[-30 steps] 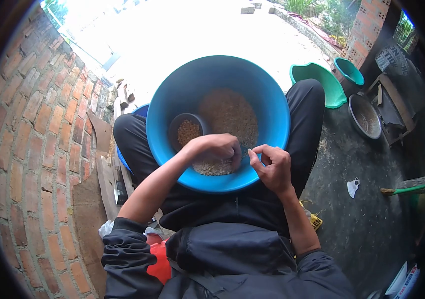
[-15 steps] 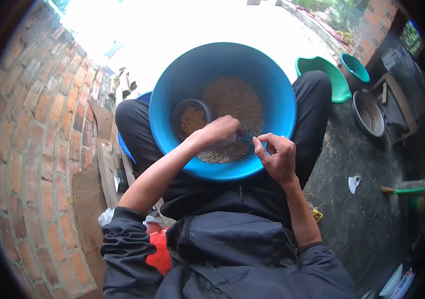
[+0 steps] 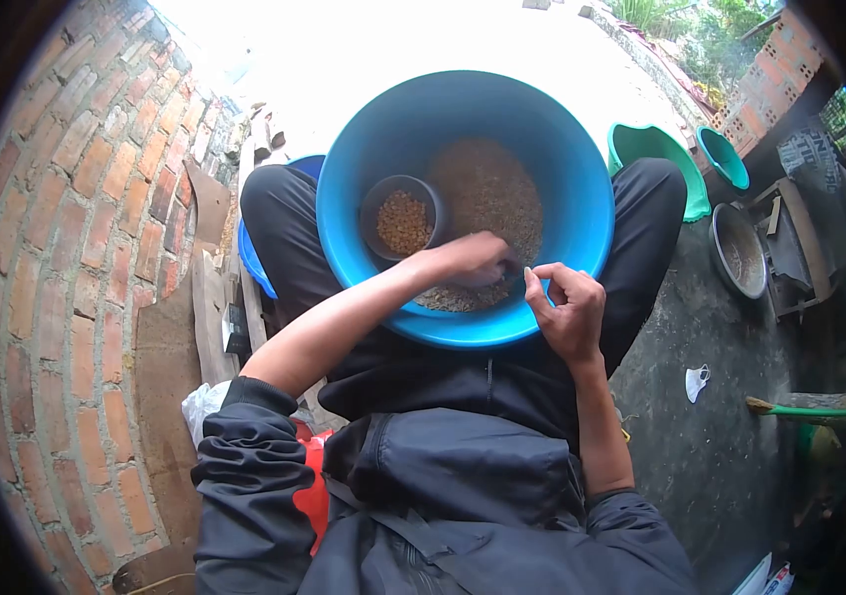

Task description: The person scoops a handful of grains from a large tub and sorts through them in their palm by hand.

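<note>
Basin (image 3: 578,203) blue — kernels (image 3: 403,222) golden — cup (image 3: 369,210) grey, seemingly.

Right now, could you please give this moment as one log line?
left hand: inside blue basin, grip unclear | right hand: at basin's near-right rim, pinched, contents unclear | dark bowl: inside basin, holding yellow kernels

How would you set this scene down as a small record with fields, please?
Container: blue basin, between dark-trousered legs
Contents: dark bowl of yellow kernels; loose brownish grainy material on the basin floor
Left hand: lowered into the basin; fingertips too dim to tell what they touch
Right hand: at the basin's near right rim, thumb and forefinger together; anything held is too small to tell
Right side: green tub, white mask on the ground
Left side: brick wall
</note>
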`<state>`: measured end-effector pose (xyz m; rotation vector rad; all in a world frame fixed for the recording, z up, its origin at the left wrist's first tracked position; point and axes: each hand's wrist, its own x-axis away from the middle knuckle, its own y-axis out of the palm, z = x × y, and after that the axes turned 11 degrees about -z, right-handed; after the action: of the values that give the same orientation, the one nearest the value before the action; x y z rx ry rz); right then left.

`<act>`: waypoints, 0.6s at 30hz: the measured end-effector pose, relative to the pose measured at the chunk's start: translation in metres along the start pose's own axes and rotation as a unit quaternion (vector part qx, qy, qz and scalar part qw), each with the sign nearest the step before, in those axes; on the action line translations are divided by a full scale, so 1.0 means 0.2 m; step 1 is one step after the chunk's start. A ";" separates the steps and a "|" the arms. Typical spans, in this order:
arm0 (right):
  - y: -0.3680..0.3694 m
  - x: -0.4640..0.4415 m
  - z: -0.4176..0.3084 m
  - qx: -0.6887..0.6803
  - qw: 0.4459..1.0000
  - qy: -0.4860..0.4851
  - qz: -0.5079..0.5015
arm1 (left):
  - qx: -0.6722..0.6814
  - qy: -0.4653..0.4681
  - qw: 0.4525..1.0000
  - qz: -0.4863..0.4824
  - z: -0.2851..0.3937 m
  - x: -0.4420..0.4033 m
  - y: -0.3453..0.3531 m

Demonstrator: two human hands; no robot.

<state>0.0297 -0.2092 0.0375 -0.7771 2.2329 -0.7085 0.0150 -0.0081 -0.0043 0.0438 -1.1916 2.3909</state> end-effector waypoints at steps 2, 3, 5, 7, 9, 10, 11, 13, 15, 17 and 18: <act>0.00 0.00 0.00 0.004 1.000 0.001 -0.004 | 0.001 -0.014 0.999 -0.035 -0.01 -0.03 0.05; 0.00 0.00 0.00 0.007 1.000 -0.002 -0.005 | 0.012 -0.009 0.999 -0.029 0.02 -0.02 0.06; 0.00 0.01 0.01 0.008 1.000 -0.004 -0.006 | 0.018 -0.034 0.998 -0.047 0.07 0.01 0.07; 0.00 0.01 0.01 0.014 1.000 -0.004 -0.010 | 0.016 -0.038 0.998 -0.036 0.04 0.00 0.12; 0.00 0.01 0.01 0.018 1.000 -0.001 -0.010 | 0.014 -0.024 0.999 0.016 0.04 0.02 0.18; 0.00 0.01 0.01 0.022 1.000 0.000 -0.012 | 0.013 -0.023 1.000 0.015 0.06 0.02 0.19; 0.01 0.01 0.01 0.022 1.000 0.000 -0.011 | 0.006 -0.042 0.999 -0.002 0.07 0.01 0.19; 0.02 0.01 0.02 0.012 1.000 -0.015 0.007 | -0.013 -0.066 0.997 -0.025 0.07 0.01 0.20; 0.02 0.00 0.02 0.014 1.000 -0.012 0.007 | -0.010 -0.078 0.996 -0.032 0.07 0.00 0.20; 0.02 0.00 0.01 0.015 1.000 -0.008 0.005 | -0.004 -0.092 0.995 -0.040 0.06 0.00 0.21; 0.01 0.00 0.00 0.027 1.000 -0.003 -0.007 | 0.001 -0.097 0.995 -0.033 0.06 0.00 0.21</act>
<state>0.0290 -0.2080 0.0351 -0.7679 2.1959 -0.7702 -0.0050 -0.0393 -0.0284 0.3168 -1.2528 2.3718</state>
